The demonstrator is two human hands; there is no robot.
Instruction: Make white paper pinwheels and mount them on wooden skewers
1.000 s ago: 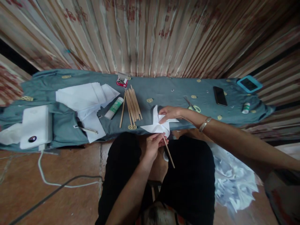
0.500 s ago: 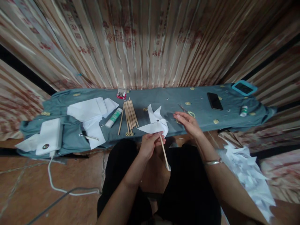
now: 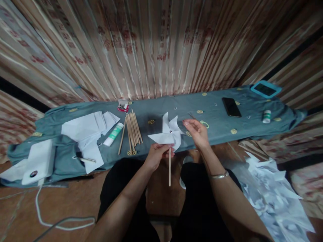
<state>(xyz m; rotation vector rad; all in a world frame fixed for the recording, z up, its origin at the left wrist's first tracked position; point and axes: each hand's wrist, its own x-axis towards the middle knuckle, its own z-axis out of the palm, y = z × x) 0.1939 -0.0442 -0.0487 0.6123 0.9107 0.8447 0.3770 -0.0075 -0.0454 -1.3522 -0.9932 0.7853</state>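
Pinwheel (image 3: 166,137) of white paper is between the two hands, blades just beyond the left hand's fingertips and off to the left of the right hand. Its stick (image 3: 170,170) gives the long axis: nearly straight from the wheel back toward the person, free end between the knees. Left hand (image 3: 156,156) is the nearer one, in contact, thumb on top, fingers curled under, pinching where stick and lower paper meet. Right hand (image 3: 198,133) is beside the right-hand blade, thumb and fingers loosely parted, nothing visible in its grasp (contact with the blade tip: can't tell, too small). Round metal pin (image 3: 171,132) at the wheel's centre faces up, between the hands and touched by neither. Scissors (image 3: 204,124) lie on the table just past the right hand, partly hidden by it; spare sticks (image 3: 133,128) lie beyond the left hand, to its left.
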